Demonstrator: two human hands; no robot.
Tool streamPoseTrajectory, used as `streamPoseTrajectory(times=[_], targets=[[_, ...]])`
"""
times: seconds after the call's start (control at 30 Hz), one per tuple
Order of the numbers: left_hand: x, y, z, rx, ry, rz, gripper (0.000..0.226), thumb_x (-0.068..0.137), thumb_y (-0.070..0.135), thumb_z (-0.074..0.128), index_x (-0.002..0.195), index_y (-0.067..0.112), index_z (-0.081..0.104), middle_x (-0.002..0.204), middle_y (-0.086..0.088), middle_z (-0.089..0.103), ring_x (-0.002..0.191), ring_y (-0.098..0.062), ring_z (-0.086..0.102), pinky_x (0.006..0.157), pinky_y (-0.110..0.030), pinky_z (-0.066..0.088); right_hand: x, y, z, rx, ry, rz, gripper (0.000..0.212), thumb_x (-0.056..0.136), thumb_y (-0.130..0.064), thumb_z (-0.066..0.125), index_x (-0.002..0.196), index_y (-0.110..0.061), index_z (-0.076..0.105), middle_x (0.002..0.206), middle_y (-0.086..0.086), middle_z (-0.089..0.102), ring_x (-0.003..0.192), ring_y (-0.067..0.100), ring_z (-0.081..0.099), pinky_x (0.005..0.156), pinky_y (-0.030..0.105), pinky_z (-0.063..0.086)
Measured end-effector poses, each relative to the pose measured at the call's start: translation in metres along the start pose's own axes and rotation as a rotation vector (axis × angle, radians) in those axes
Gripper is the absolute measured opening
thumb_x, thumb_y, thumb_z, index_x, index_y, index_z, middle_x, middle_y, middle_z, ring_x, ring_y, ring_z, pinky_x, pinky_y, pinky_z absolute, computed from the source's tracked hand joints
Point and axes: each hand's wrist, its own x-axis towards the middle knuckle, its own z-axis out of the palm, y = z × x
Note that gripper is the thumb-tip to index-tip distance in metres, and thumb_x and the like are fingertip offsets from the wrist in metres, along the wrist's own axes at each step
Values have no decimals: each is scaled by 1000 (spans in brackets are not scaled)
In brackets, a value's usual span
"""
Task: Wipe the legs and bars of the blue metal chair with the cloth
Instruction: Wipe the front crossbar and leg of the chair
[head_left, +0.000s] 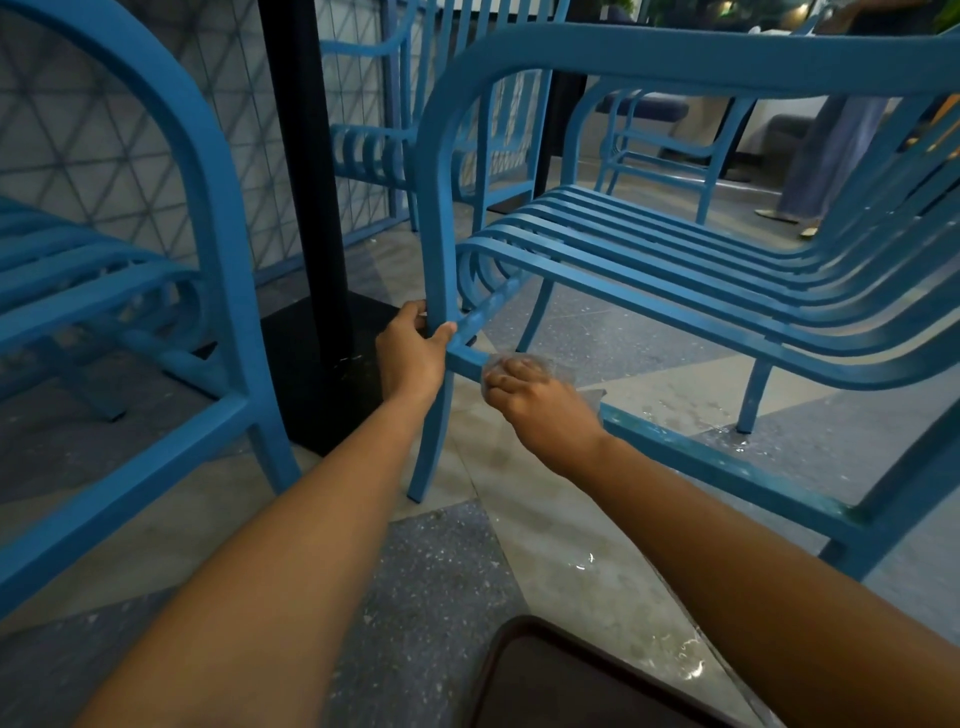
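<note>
Wet floor; cloth (540, 371) under right hand (540, 410)

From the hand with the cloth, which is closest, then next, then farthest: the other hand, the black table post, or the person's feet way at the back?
From the right hand in the head view:
1. Left hand, just left, holding the chair leg.
2. Black table post, farther left, behind.
3. Person's feet, far back right.
</note>
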Motion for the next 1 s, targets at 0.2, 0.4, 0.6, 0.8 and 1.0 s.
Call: streamPoseTrajectory(times=[0.2, 0.4, 0.6, 0.8, 1.0], targets=[[-4, -9, -1, -2, 15, 17, 23, 86, 22, 64, 107, 13, 60, 102, 0, 62, 89, -9, 58, 74, -21, 45, -18, 2, -18, 418, 369, 289, 27, 87, 1, 55, 108, -12, 67, 104, 4, 68, 94, 17, 59, 85, 32, 50], [-1, -9, 0, 52, 6, -11, 25, 85, 28, 64, 103, 11, 59, 98, 0, 64, 83, -9, 58, 68, -19, 44, -16, 23, -38, 724, 648, 705, 22, 94, -9, 51, 107, -10, 68, 94, -3, 60, 67, 3, 54, 66, 10, 47], [2, -7, 0, 140, 43, -13, 21, 84, 27, 66, 96, 12, 59, 97, -4, 67, 86, -17, 63, 73, -29, 52, 30, 10, -13, 757, 361, 754, 25, 95, -12, 47, 106, -9, 68, 102, 11, 69, 88, 22, 62, 87, 41, 51], [4, -5, -3, 207, 28, -9, 20, 82, 30, 67, 90, 13, 58, 92, -2, 67, 81, -17, 62, 73, -30, 52, 44, -1, -2, 604, 172, 583, 24, 94, -19, 50, 106, -11, 69, 102, 12, 69, 94, 27, 61, 84, 39, 50], [2, -1, -3, 209, 17, -25, 18, 83, 28, 66, 89, 14, 57, 94, -3, 67, 82, -17, 62, 71, -28, 49, 42, 2, 14, 333, 72, 294, 33, 92, -8, 47, 117, -23, 62, 115, 7, 64, 101, 29, 61, 84, 45, 51]])
